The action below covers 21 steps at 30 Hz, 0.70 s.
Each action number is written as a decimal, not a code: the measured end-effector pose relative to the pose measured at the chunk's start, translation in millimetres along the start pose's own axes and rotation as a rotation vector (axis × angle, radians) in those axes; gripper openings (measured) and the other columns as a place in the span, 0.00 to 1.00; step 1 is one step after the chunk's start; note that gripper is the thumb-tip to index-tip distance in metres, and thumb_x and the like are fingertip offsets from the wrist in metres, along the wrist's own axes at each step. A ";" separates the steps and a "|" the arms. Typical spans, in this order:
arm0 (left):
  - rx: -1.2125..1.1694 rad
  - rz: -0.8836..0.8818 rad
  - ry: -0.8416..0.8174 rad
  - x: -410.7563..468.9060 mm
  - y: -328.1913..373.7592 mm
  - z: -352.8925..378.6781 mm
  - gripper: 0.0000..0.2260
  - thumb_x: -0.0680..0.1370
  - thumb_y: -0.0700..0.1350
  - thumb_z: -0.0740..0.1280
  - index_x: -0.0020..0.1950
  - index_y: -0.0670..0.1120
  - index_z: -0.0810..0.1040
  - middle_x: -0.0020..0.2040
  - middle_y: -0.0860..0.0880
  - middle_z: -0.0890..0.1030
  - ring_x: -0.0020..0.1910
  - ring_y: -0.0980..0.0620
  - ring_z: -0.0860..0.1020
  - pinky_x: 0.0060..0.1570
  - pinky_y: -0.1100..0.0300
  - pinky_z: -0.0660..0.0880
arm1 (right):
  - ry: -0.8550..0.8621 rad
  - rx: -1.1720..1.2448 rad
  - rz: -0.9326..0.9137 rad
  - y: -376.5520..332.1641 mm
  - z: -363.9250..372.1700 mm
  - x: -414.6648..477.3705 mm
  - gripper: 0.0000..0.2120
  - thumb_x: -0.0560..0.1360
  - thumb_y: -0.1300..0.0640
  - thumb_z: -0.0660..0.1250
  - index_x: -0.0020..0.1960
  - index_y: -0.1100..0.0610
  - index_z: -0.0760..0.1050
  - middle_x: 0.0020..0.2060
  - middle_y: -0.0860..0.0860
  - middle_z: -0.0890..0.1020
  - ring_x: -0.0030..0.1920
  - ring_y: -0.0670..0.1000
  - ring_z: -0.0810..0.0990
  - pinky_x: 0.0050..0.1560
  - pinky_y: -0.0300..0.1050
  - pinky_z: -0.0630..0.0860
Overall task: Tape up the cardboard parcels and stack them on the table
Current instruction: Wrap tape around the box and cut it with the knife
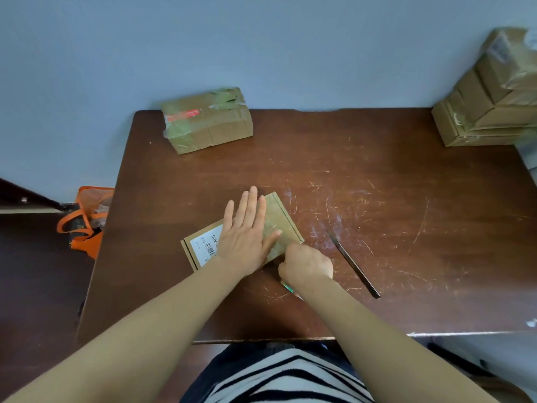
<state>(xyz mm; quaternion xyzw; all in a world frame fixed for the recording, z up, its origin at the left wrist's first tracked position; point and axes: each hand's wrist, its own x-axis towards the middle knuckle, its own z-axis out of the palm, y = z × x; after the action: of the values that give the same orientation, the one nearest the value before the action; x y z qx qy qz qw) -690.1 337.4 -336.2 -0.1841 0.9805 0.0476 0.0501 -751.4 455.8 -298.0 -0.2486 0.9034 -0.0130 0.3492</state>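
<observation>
While left hand (247, 237) presses it, parcel (279, 221) runs diagonally — near-left to far-right

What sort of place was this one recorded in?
Probably a small, informal parcel-packing spot in a plain room: a scratched brown table against a bare blue-grey wall, a stack of taped cardboard parcels at its far right corner, an orange bag on the floor.

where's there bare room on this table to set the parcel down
Bare table between taped parcel and stack along the far edge, and right of the thin tool. Crowded mid-front: left hand and right hand at the flat parcel.
</observation>
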 end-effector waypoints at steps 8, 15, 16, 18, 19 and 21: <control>0.073 0.231 -0.018 -21.5 8.6 -7.3 0.30 0.79 0.56 0.46 0.73 0.39 0.66 0.74 0.42 0.65 0.73 0.46 0.64 0.70 0.49 0.64 | 0.004 0.000 0.033 -0.8 1.3 0.6 0.11 0.75 0.59 0.62 0.35 0.53 0.63 0.31 0.48 0.69 0.34 0.51 0.70 0.30 0.42 0.63; -0.149 0.325 -0.215 -13.4 -7.8 -3.4 0.40 0.76 0.55 0.61 0.77 0.46 0.38 0.74 0.49 0.32 0.76 0.50 0.35 0.69 0.61 0.27 | -0.008 0.013 0.023 -3.0 1.0 -0.1 0.06 0.74 0.58 0.64 0.39 0.54 0.67 0.31 0.48 0.70 0.37 0.53 0.73 0.35 0.44 0.68; -0.216 0.340 -0.245 -12.8 -11.0 -4.9 0.43 0.73 0.51 0.65 0.77 0.48 0.38 0.74 0.50 0.31 0.75 0.51 0.33 0.69 0.61 0.27 | -0.012 0.015 0.025 -2.8 0.8 -0.3 0.07 0.74 0.57 0.64 0.40 0.54 0.67 0.31 0.48 0.70 0.38 0.53 0.73 0.36 0.44 0.68; -0.409 0.333 -0.282 -15.0 -13.8 -11.7 0.44 0.70 0.43 0.67 0.78 0.49 0.40 0.76 0.51 0.33 0.75 0.55 0.32 0.71 0.61 0.31 | -0.008 0.006 0.030 -1.0 0.8 -0.7 0.07 0.74 0.57 0.64 0.40 0.54 0.66 0.31 0.48 0.70 0.37 0.53 0.73 0.34 0.43 0.66; -0.545 0.286 -0.257 -16.0 -14.4 -14.6 0.42 0.71 0.42 0.65 0.78 0.49 0.43 0.77 0.52 0.36 0.75 0.57 0.34 0.73 0.60 0.35 | 0.001 0.001 0.030 0.1 1.4 -0.5 0.07 0.74 0.57 0.64 0.40 0.54 0.66 0.31 0.48 0.70 0.36 0.53 0.72 0.32 0.42 0.65; -0.643 0.160 -0.077 -11.3 -14.8 -16.1 0.34 0.75 0.44 0.59 0.78 0.47 0.48 0.78 0.53 0.43 0.76 0.57 0.39 0.76 0.55 0.41 | 0.013 -0.001 0.034 2.2 2.4 0.4 0.08 0.74 0.59 0.63 0.38 0.54 0.65 0.31 0.49 0.71 0.32 0.51 0.71 0.29 0.40 0.62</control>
<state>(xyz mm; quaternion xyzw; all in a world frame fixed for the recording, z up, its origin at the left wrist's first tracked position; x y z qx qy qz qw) -675.6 325.9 -320.0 -0.1111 0.9239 0.3654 0.0223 -751.0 457.9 -300.4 -0.2330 0.9098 -0.0083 0.3434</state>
